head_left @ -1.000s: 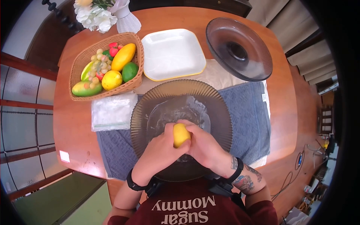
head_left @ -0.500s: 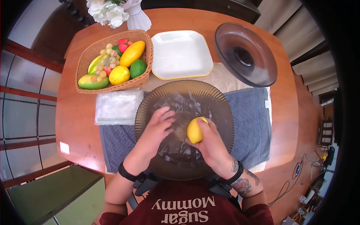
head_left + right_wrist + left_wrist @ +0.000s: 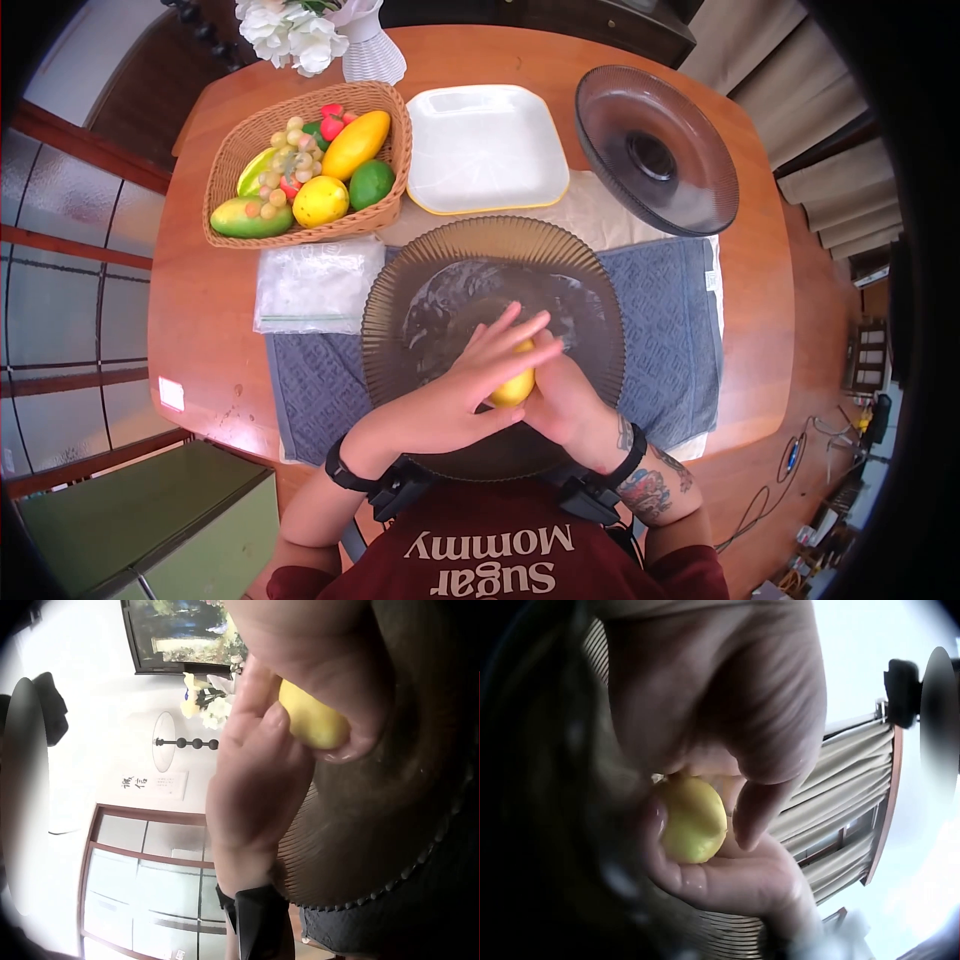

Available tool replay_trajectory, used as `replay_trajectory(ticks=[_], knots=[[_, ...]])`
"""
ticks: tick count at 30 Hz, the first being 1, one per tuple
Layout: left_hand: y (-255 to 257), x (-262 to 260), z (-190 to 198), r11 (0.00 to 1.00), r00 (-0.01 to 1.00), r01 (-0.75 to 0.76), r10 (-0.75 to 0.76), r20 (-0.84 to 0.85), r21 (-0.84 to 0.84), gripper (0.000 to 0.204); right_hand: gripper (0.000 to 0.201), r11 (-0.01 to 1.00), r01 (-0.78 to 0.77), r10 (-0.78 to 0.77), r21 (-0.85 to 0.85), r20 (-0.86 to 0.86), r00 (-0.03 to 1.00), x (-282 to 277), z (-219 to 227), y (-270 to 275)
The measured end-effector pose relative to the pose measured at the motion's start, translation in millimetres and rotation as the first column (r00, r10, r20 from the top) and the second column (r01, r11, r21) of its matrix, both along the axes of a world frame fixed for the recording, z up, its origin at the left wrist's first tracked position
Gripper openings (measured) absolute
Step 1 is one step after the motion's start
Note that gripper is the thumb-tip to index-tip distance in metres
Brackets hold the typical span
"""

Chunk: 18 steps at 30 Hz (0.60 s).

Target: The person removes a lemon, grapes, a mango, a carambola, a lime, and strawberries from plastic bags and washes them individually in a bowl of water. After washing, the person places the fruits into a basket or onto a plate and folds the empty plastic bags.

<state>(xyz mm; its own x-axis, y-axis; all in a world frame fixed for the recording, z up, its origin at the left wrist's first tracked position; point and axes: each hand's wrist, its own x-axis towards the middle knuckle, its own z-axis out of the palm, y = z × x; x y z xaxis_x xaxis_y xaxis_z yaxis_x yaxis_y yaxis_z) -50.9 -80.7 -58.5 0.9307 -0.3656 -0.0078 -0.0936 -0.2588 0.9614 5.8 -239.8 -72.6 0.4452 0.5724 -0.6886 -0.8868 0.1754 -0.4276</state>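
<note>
The left hand [image 3: 466, 394] has returned, fingers outstretched, over the lemon [image 3: 514, 389] the right hand [image 3: 568, 400] grips, apparently resuming two-handed rubbing.

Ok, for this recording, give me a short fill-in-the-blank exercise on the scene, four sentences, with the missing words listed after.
1. Between the left hand and the right hand is a lemon, coloured ____.
2. Below the lemon, the ribbed glass bowl stands on a blue-grey ____.
3. In the head view, the wicker fruit basket is to the ____ of the white tray.
4. Behind the basket, white flowers stand in a white ____.

Missing words: yellow; towel; left; vase.
</note>
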Motion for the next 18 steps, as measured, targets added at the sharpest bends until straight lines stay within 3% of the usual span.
replay_trajectory(ticks=[2, 3, 5, 6, 8, 9, 11, 12, 14, 16, 18], knots=[[1.9, 2.4, 5.9, 0.981, 0.992, 0.053, -0.074, 0.104, 0.186, 0.073, 0.041, 0.999, -0.003, 0.004, 0.047, -0.038, 0.999, 3.2, 0.4, -0.6], [1.8, 1.4, 4.7, 0.981, 0.992, 0.055, -0.076, 0.104, 0.186, 0.073, 0.040, 0.995, -0.005, 0.012, 0.095, -0.076, 0.997, 3.9, 0.4, -0.5], [0.5, -1.7, -0.2, 0.999, 0.995, -0.047, 0.045, -0.085, -0.013, 0.077, 0.041, 0.998, -0.016, 0.021, 0.069, -0.078, 0.997, 3.3, -2.0, 0.0], [-0.4, -2.2, -1.4, 0.999, 0.995, -0.043, 0.042, -0.086, -0.015, 0.077, 0.042, 0.999, -0.030, 0.033, 0.040, -0.083, 0.996, 3.0, -2.7, 0.0], [-1.5, -2.7, -3.5, 0.969, 0.965, -0.234, 0.221, -0.141, -0.080, 0.075, 0.042, 0.997, -0.068, 0.072, 0.046, -0.092, 0.993, 4.3, -0.2, 1.8], [-1.3, -3.7, -5.5, 0.969, 0.965, -0.232, 0.220, -0.142, -0.080, 0.075, 0.042, 0.992, -0.109, 0.114, 0.056, -0.100, 0.988, 4.8, 0.5, 2.4], [-0.4, -6.0, -11.3, 0.932, 0.898, -0.332, 0.267, -0.349, -0.142, 0.069, 0.042, 0.985, -0.169, 0.172, 0.040, -0.090, 0.981, 5.6, 1.3, 1.3], [-0.8, -7.2, -14.8, 0.933, 0.898, -0.331, 0.266, -0.350, -0.141, 0.069, 0.040, 0.985, -0.173, 0.171, -0.020, -0.082, 0.982, 5.7, 6.4, 1.4], [-1.5, -9.4, -20.2, 0.882, 0.864, -0.459, 0.471, -0.180, 0.103, 0.067, 0.038, 0.982, -0.174, 0.168, -0.079, -0.075, 0.983, 4.6, 3.5, -0.9], [1.3, -9.0, -18.0, 0.867, 0.866, -0.454, 0.483, -0.127, 0.204, 0.068, 0.036, 0.994, 0.071, -0.061, -0.078, 0.124, 0.990, 2.2, -12.3, -7.6], [0.6, -9.9, -17.9, 0.840, 0.869, -0.450, 0.490, -0.070, 0.303, 0.070, 0.037, 0.984, 0.111, -0.085, -0.137, 0.182, 0.980, 4.1, -1.6, -0.2]])
